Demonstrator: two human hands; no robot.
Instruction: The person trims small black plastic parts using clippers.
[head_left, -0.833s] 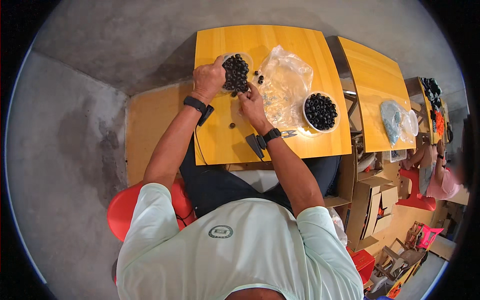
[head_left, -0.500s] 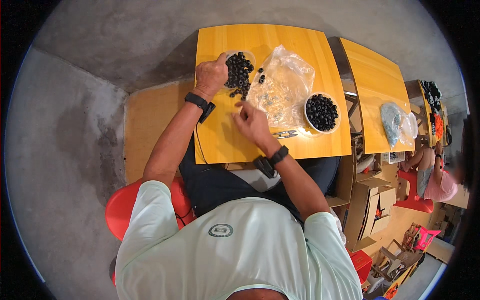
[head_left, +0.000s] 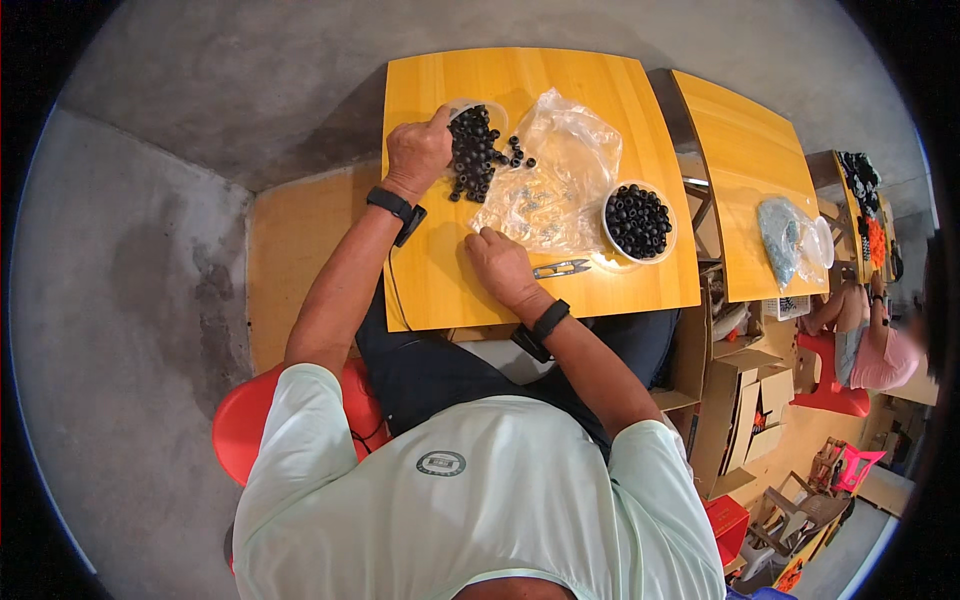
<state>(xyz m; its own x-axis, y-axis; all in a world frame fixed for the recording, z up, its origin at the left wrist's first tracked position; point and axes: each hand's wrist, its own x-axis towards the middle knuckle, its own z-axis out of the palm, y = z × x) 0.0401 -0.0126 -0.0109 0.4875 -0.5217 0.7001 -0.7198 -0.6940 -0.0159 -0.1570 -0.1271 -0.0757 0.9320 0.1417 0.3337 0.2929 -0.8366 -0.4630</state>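
Note:
My left hand (head_left: pixel 420 157) grips the edge of a tipped clear plastic bowl (head_left: pixel 497 117) at the far left of the yellow table. Black beads (head_left: pixel 472 150) fill its mouth and spill onto the tabletop, and a few loose ones lie by a clear plastic bag (head_left: pixel 560 180). The flattened bag has small bits in or on it. Close to the bag's near left corner, my right hand (head_left: pixel 503 268) rests low with its fingers curled together; what they hold, if anything, is hidden. Thread snips (head_left: pixel 562 269) lie to its right.
A white bowl of black beads (head_left: pixel 638 222) stands on the right of the table (head_left: pixel 430 290). A second yellow table (head_left: pixel 735 150) carries a bag of pale bits (head_left: pixel 780 240). Cardboard boxes (head_left: pixel 740 425) sit on the floor at right, near a seated person (head_left: pixel 880 360).
More beads have spilled toward the bag, beside the tipped bowl. My right hand has lowered slightly, and its fingers have drawn together. My left hand keeps its grip on the bowl.

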